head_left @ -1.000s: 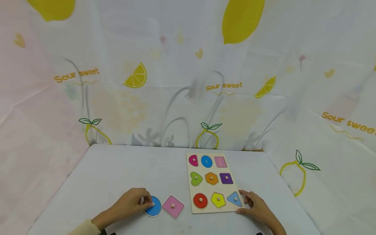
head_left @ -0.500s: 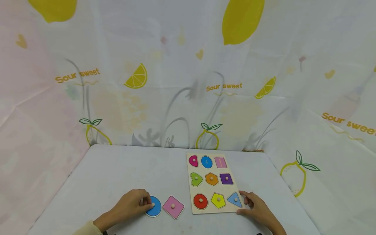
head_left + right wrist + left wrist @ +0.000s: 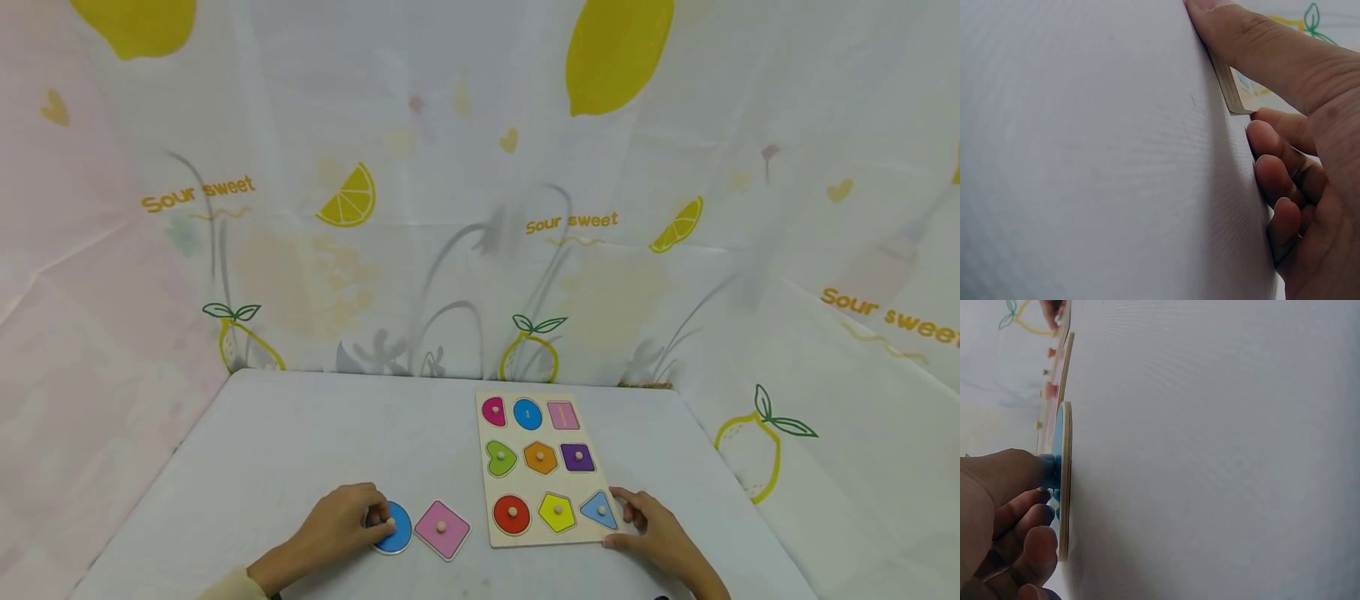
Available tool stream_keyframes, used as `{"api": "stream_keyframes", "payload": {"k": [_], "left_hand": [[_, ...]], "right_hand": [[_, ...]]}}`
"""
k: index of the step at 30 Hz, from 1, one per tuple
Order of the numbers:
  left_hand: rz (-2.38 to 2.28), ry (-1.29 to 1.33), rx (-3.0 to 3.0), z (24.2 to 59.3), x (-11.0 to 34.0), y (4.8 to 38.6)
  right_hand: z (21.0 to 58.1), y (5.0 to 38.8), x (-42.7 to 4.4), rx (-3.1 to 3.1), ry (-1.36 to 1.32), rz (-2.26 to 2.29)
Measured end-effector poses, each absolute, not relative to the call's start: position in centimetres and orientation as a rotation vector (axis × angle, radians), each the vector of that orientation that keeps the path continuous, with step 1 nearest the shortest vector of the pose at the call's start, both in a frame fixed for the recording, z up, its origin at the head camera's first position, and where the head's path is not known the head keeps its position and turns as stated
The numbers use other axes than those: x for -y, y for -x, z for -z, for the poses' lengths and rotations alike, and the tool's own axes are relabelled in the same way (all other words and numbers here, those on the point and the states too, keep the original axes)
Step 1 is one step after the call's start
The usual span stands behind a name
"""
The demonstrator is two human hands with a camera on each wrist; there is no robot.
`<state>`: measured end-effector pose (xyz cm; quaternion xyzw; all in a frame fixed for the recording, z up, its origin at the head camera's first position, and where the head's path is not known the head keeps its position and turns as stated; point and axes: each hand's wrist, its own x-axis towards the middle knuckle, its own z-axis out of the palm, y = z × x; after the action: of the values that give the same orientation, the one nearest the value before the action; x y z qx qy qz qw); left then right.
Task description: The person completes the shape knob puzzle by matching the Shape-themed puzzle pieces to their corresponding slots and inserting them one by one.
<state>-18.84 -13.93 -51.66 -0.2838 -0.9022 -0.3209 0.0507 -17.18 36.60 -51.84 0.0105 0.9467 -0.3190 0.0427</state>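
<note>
My left hand (image 3: 337,521) pinches the knob of a blue rounded puzzle piece (image 3: 400,537), which lies flat on the white table. In the left wrist view, the piece's wooden edge (image 3: 1066,487) shows beside the thumb. Just right of it is a pink four-sided puzzle piece (image 3: 442,542) with a knob, turned like a diamond. My right hand (image 3: 660,537) grips the near right corner of the wooden puzzle board (image 3: 525,487), thumb on the near edge and fingers at the side. Knobless blue (image 3: 528,414) and pink (image 3: 564,415) recesses show in the board's far row.
Several knobbed pieces sit in the board, among them a red circle (image 3: 512,514), a yellow pentagon (image 3: 557,511) and a green heart (image 3: 501,458). A white lemon-print cloth (image 3: 450,208) hangs behind and beside the table (image 3: 315,433).
The left forearm has shifted slightly to the right, while the fingers stay at the blue piece's knob. The board, the pink piece and the right hand have not visibly moved.
</note>
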Motion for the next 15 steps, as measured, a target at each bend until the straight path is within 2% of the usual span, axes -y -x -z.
{"api": "stream_keyframes", "payload": {"k": [15], "left_hand": [[0.878, 0.828, 2.709, 50.98, 13.64, 19.13]], "right_hand": [[51.88, 17.26, -36.53, -2.885, -0.063, 0.977]]}}
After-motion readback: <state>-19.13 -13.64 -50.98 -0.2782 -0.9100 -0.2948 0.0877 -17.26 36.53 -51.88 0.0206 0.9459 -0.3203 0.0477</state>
